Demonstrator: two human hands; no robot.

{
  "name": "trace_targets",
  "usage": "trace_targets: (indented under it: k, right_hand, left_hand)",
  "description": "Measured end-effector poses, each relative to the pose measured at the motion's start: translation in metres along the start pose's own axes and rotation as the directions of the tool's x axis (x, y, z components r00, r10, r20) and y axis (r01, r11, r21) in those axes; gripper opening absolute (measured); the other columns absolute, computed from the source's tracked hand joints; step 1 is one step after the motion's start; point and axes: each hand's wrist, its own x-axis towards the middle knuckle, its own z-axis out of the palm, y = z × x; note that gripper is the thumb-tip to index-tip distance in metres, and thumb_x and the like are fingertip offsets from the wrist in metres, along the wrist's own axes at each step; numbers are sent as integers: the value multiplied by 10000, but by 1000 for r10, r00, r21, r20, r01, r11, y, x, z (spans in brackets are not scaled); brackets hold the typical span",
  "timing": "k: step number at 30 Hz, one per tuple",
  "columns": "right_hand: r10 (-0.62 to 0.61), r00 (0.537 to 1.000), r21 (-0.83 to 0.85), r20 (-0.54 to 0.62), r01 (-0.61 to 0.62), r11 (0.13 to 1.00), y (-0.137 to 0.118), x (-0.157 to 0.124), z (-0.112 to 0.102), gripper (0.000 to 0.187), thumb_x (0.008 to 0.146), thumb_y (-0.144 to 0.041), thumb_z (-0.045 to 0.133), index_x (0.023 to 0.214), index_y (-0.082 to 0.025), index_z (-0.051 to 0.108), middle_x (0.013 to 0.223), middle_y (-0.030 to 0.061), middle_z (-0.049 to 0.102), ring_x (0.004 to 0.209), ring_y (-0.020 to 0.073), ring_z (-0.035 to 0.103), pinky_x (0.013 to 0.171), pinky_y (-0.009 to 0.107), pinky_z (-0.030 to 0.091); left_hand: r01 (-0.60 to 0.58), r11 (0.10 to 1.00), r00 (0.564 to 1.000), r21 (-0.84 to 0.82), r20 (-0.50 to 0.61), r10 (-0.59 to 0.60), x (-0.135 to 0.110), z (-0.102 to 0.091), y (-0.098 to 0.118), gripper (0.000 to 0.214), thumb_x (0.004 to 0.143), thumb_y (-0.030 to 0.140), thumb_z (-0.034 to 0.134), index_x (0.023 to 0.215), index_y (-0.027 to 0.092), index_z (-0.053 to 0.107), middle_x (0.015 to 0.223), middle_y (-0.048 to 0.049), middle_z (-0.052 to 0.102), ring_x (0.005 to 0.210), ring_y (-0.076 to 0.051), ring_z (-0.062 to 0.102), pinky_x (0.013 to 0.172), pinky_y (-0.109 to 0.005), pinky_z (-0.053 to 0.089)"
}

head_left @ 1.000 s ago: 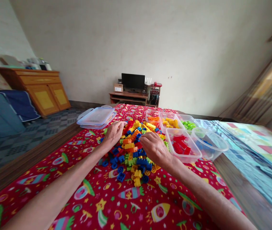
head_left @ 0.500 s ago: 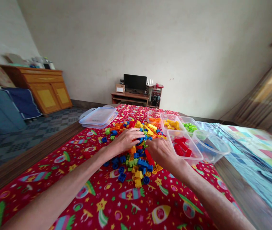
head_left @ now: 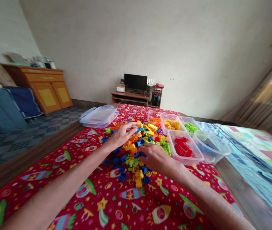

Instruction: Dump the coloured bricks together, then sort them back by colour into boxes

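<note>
Building blocks lie in a loose pile of many colours on the red rocket-print cloth that covers the counter, seen from the head camera. The left hand rests palm down on the far left of the pile, fingers bent over orange and blue pieces; whether it grips one cannot be told. The right hand lies palm down on the near right edge, fingers curled onto blue blocks, its hold hidden too. Just beside it stands the red-block tub, then the blue-block tub. 3 further tubs stand behind. Stacked lids lie at the far left.
</note>
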Motion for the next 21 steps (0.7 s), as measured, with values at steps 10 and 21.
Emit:
trace_targets:
  k: [10,21]
  right_hand:
    - [312,933,303,-178,-250,920,32,8,3,256,859,-234,587,1100,-167,643,842,54,713,752,155,643,679,249,431]
    - [235,967,418,-100,-173,892,29,8,-9,285,842,-270,627,1113,-192,670,750,4,678,619,116,578,583,217,387]
  left_hand:
    - [89,990,985,-108,157,-72,-3,2,10,395,813,444,605,1073,155,677,1101,-98,705,998,-239,664,879,-360,526]
    - [264,909,955,-324,219,-199,-12,27,20,757,730,429,731,1368,165,421,850,-39,705,749,-193,689,677,-294,547]
